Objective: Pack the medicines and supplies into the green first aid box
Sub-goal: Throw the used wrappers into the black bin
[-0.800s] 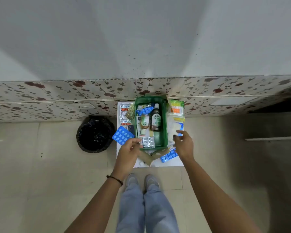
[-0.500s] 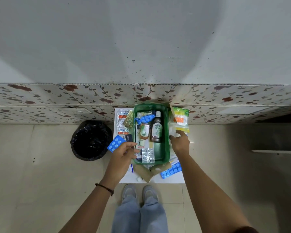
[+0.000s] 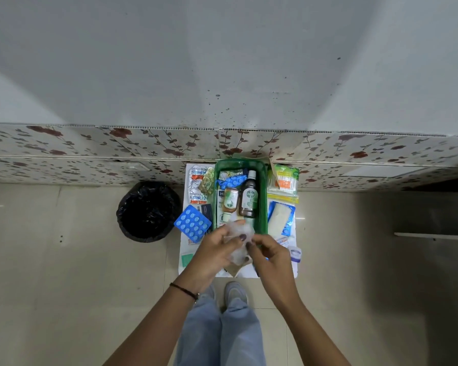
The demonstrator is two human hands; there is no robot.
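We see both forearms reaching forward and down, meeting at the near end of the green first aid box (image 3: 263, 196). The left hand (image 3: 214, 250) and right hand (image 3: 269, 256) together pinch a crumpled clear plastic packet (image 3: 238, 240), each grip clamped on it, thumbs on top. The box sits on a white worktop (image 3: 185, 249) against the floral wall, holding a brown bottle (image 3: 249, 198) and a smaller amber bottle (image 3: 230, 200). A blue blister pack (image 3: 192, 223) lies just left of the box; cotton swabs (image 3: 283, 180) and a gauze packet (image 3: 280, 219) lie to its right.
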